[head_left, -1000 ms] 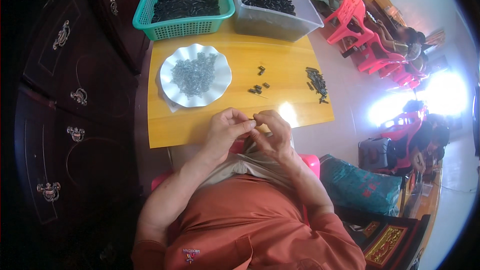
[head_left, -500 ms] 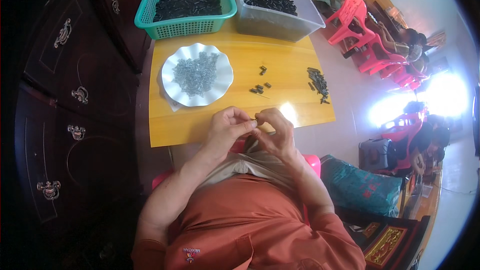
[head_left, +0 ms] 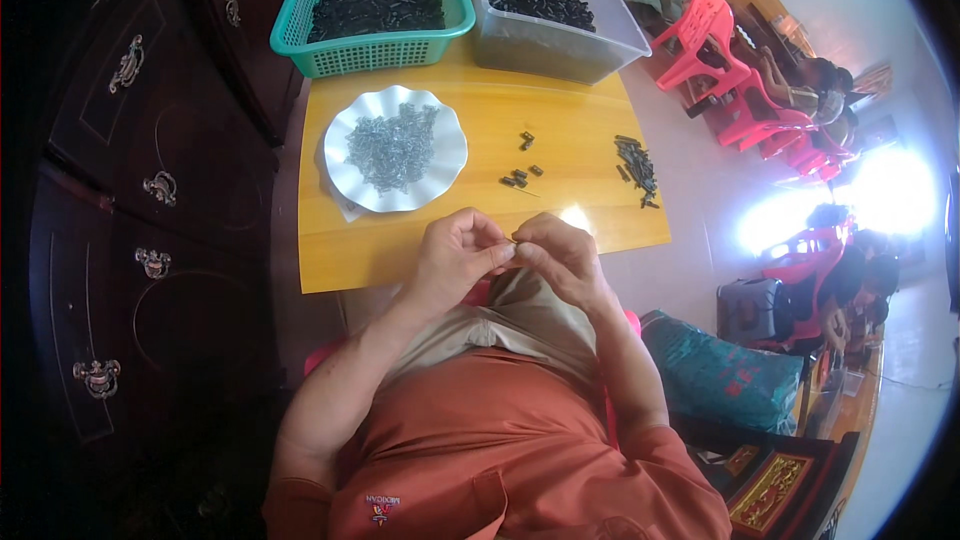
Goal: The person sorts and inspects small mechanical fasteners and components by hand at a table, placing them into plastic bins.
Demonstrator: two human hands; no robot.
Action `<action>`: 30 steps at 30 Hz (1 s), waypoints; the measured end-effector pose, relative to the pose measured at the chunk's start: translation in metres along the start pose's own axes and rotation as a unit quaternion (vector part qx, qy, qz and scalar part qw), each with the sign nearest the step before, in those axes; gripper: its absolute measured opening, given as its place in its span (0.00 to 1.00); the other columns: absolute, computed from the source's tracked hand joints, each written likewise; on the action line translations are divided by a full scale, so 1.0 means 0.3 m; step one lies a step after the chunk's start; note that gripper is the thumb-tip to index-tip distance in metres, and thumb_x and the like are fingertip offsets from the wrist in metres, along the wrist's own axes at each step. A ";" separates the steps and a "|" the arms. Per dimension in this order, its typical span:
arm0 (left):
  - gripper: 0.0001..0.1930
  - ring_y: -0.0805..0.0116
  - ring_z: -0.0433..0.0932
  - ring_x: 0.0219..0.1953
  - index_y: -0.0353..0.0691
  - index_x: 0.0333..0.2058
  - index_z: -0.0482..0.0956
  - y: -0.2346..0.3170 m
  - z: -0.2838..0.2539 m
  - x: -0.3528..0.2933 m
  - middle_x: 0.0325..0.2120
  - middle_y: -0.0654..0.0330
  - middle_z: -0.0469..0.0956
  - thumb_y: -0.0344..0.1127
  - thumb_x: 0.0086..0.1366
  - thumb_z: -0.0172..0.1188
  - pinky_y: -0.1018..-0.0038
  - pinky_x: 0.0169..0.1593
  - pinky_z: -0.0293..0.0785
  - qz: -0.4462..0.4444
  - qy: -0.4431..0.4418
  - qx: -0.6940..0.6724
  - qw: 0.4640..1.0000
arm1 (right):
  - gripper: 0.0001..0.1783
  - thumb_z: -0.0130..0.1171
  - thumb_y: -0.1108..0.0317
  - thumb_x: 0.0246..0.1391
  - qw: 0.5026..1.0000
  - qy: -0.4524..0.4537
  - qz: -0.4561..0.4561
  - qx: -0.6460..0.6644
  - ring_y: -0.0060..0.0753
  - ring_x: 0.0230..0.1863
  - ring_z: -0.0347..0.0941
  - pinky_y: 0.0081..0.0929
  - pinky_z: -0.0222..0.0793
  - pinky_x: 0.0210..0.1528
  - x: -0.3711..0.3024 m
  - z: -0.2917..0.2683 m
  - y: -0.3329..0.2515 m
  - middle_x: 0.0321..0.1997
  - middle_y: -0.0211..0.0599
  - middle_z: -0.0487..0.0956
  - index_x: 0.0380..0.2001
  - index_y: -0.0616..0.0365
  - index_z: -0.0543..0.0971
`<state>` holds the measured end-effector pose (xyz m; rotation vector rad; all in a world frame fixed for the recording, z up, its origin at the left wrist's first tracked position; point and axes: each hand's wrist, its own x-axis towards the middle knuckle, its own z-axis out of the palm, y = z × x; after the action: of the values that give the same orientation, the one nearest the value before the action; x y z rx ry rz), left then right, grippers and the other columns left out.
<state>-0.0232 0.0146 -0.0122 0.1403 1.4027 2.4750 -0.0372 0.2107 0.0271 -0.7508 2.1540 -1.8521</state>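
My left hand [head_left: 463, 250] and my right hand [head_left: 558, 255] meet fingertip to fingertip just past the near table edge, above my lap. Both are pinched closed around something tiny and dark, mostly covered by the fingers. Beyond them on the yellow table [head_left: 400, 260] lie a few short black cylindrical pieces [head_left: 517, 179] with a thin, needle-like stick [head_left: 526, 191] beside them. A scalloped white plate [head_left: 455, 155] to the left holds a heap of small clear or silvery parts [head_left: 392, 148]. At the right table edge is a pile of longer black pieces [head_left: 638, 168].
At the table's far side stand a green plastic basket [head_left: 370, 61] and a translucent bin [head_left: 560, 62], each with many black pieces. Dark drawers [head_left: 130, 160] line the left. A teal bag [head_left: 720, 370] rests on the right, with pink chairs [head_left: 700, 35] and other people beyond.
My right hand has turned a little, its thumb now pressing up against the left fingertips. The things on the table have stayed where they were.
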 end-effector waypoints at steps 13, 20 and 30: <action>0.12 0.76 0.78 0.32 0.27 0.40 0.78 0.025 0.006 -0.010 0.32 0.59 0.80 0.34 0.70 0.56 0.79 0.38 0.77 -0.033 -0.054 0.103 0.993 | 0.07 0.56 0.74 0.62 0.996 0.027 -0.029 -0.085 0.30 0.36 0.77 0.24 0.78 0.37 -0.016 -0.003 0.056 0.37 0.39 0.74 0.37 0.69 0.76; 0.11 0.77 0.79 0.31 0.30 0.39 0.78 0.020 0.011 -0.019 0.30 0.60 0.80 0.35 0.69 0.58 0.80 0.37 0.79 -0.042 -0.039 0.114 0.992 | 0.04 0.58 0.76 0.57 0.963 0.016 -0.094 -0.254 0.38 0.30 0.74 0.31 0.70 0.33 0.004 0.004 -0.019 0.30 0.41 0.74 0.35 0.65 0.76; 0.11 0.76 0.79 0.30 0.28 0.39 0.78 0.058 0.036 -0.034 0.29 0.61 0.81 0.34 0.69 0.57 0.78 0.37 0.78 0.023 -0.016 0.292 0.956 | 0.09 0.60 0.68 0.59 0.970 -0.013 -0.019 -0.243 0.40 0.35 0.75 0.33 0.71 0.38 0.002 -0.010 -0.054 0.32 0.42 0.76 0.35 0.65 0.78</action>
<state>-0.0147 0.0121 0.0090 0.3349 2.0917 2.0019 -0.0353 0.2117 0.0434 -0.9012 2.6240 -1.3225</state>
